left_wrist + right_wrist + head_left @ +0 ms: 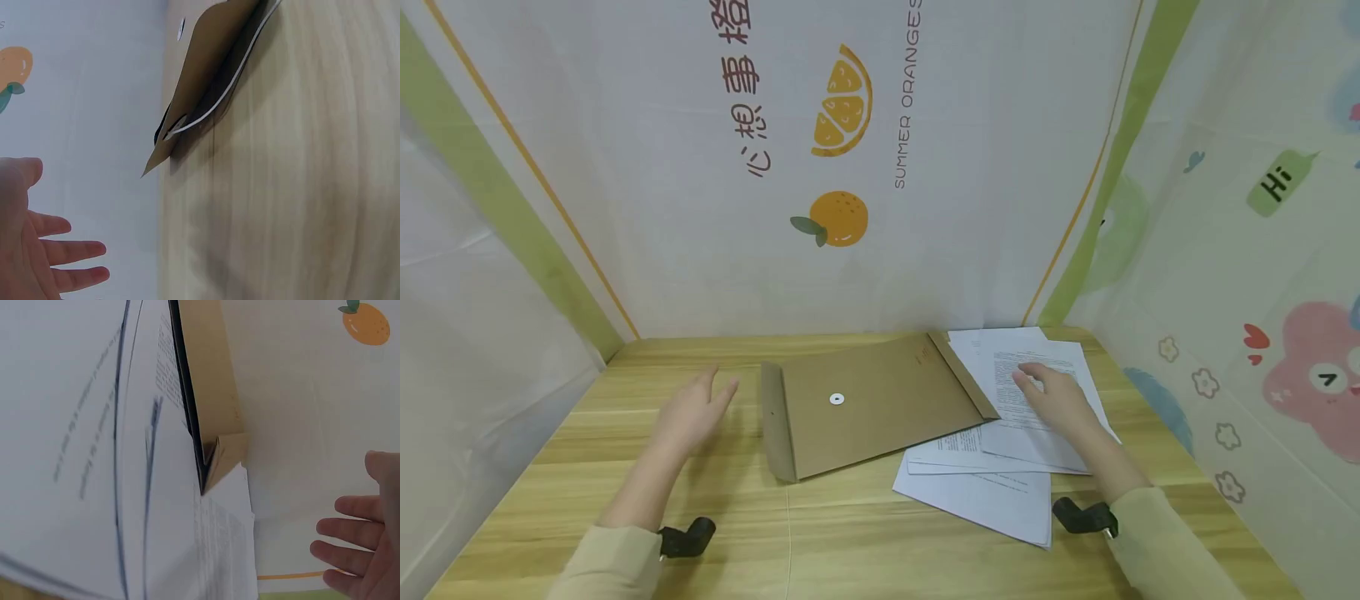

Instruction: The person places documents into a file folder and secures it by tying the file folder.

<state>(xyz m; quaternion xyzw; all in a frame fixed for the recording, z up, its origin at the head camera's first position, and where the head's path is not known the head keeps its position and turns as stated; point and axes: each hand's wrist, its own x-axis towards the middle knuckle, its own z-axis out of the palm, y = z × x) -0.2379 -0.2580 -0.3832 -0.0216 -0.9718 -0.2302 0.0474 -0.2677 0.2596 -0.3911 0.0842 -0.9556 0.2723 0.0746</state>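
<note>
A brown kraft document envelope (872, 408) lies slightly askew on the table, a white round button on its face and its flap (777, 425) at the left end standing partly raised. A thin white string (234, 78) hangs from the flap in the left wrist view. Under and beside its right end several printed paper sheets (973, 500) lie in loose, overlapping stacks. My left hand (696, 408) hovers left of the flap, fingers extended, holding nothing. Over the sheets on the right is my right hand (1056, 396), its fingers loosely spread and nothing in them.
The wood-grain table (865, 550) ends at a white cloth backdrop (970, 275) printed with oranges. Another printed cloth (1210, 275) stands along the right side. The string runs across the table toward its front edge.
</note>
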